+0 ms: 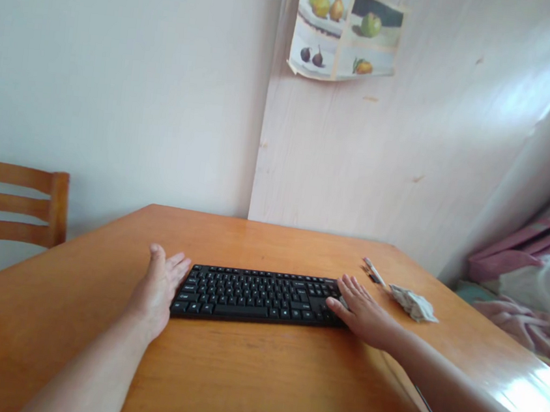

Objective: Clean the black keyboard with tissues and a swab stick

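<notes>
Black keyboard [250, 295] flat on wood table [246, 386], between 2 hands. Left hand [158, 289] at its left end, thumb raised, spread wide from fingers. Right hand [362, 312] over its right end, fingers extended, slightly apart. Right: crumpled cloth or tissue [413, 304], can't tell which.
</notes>
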The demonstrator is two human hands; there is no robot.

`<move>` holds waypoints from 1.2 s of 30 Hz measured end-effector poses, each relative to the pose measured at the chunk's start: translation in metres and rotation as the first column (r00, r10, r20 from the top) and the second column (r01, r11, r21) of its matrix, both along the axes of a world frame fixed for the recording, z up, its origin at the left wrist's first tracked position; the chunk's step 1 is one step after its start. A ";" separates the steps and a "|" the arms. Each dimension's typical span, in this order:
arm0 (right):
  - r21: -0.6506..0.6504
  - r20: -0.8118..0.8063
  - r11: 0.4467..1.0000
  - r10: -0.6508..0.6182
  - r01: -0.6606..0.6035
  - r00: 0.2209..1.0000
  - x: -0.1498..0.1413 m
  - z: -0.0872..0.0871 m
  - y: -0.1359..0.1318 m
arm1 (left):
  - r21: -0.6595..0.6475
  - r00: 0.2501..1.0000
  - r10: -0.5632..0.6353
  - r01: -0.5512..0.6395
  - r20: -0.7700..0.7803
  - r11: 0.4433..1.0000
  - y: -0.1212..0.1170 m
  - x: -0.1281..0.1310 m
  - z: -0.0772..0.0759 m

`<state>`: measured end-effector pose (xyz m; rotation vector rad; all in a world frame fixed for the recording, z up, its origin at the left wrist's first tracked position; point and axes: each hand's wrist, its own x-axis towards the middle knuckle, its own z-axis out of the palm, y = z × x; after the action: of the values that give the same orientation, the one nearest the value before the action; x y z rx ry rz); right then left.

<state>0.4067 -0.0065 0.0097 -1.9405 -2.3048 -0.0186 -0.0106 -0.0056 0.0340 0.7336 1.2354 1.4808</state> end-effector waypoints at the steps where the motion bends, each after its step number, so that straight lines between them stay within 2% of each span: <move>1: -0.004 -0.013 1.000 -0.019 0.019 1.000 0.001 -0.001 0.005 | -0.002 1.000 0.001 -0.001 -0.001 1.000 0.000 0.000 0.000; 5: 0.000 -0.049 1.000 -0.024 0.024 0.999 -0.021 -0.004 0.020 | -0.005 1.000 -0.018 0.018 0.019 1.000 0.001 -0.002 -0.002; 11: -0.013 -0.106 0.981 0.189 -0.192 0.976 -0.112 0.007 0.026 | 0.016 0.998 -0.021 0.020 0.067 1.000 0.003 -0.003 -0.006; 17: -0.035 -0.160 0.915 0.391 -0.401 0.907 -0.198 0.017 0.033 | -0.007 0.992 -0.022 0.023 0.127 1.000 0.004 -0.002 -0.005; 23: -0.059 -0.190 0.842 0.517 -0.536 0.834 -0.259 0.022 0.042 | -0.016 0.981 -0.015 0.018 0.191 1.000 0.005 -0.002 -0.004; 27: -0.033 -0.265 0.769 0.609 -0.638 0.748 -0.283 0.026 0.051 | -0.014 0.966 0.017 -0.014 0.258 1.000 0.005 -0.002 -0.005; 29: -0.007 -0.305 0.758 0.620 -0.652 0.723 -0.288 0.027 0.056 | -0.020 0.958 0.041 -0.037 0.283 0.999 0.006 -0.002 -0.005; 33: 0.044 -0.359 0.822 0.543 -0.568 0.759 -0.290 0.023 0.068 | -0.037 0.954 0.068 -0.060 0.292 0.998 0.008 -0.003 -0.006; 36: 0.086 -0.368 0.844 0.520 -0.529 0.770 -0.287 0.019 0.075 | -0.047 0.953 0.081 -0.070 0.293 0.996 0.010 -0.004 -0.008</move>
<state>0.1199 0.0687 0.0285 -1.0994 -2.4722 0.4038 -0.0145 0.0040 0.0262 0.4254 1.0668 1.5621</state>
